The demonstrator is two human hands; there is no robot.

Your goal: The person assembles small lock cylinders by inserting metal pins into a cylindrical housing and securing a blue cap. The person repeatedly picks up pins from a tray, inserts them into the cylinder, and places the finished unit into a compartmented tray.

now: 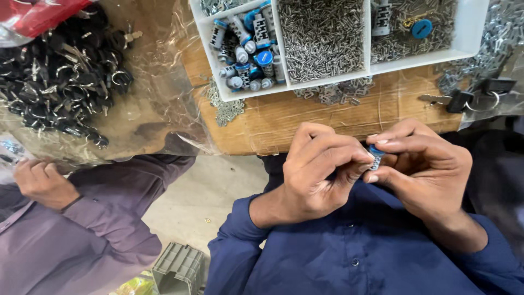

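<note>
Lock cylinder [376, 157] — small metal barrel w/ blue cap, held just off the front edge of the wooden table [284, 123], above the person's dark blue shirt [349, 257].

Head view: the right hand [426, 169] pinches the cylinder btwn thumb and forefinger, fingers pressed onto it from above and below. The left hand [316, 172] meets it from the other side; its fingertips [363, 158] are bunched tight and touch the cylinder's left end, thumb tucked under. Can't tell whether the left hand holds a small part of its own — too small to see.

On the table, further from the person: a white divided tray [469, 33]. Its left compartment holds more blue-capped cylinders [248, 52]; the middle one is full of small metal pins [322, 35]; the right one has pins plus a blue-capped piece or two. Loose metal bits [341, 92] lie just beside the tray's near wall. Black-headed keys on a ring [472, 98] lie at the table's right end.

To the left, clear plastic sheet [158, 104] w/ a heap of black-headed keys [60, 76] on it. A co-worker in a purple shirt [93, 218] sits at lower left, one hand [38, 183] near the sheet's edge, well apart from the cylinder. A grey-green plastic crate [177, 267] is on the floor btwn the two people.
</note>
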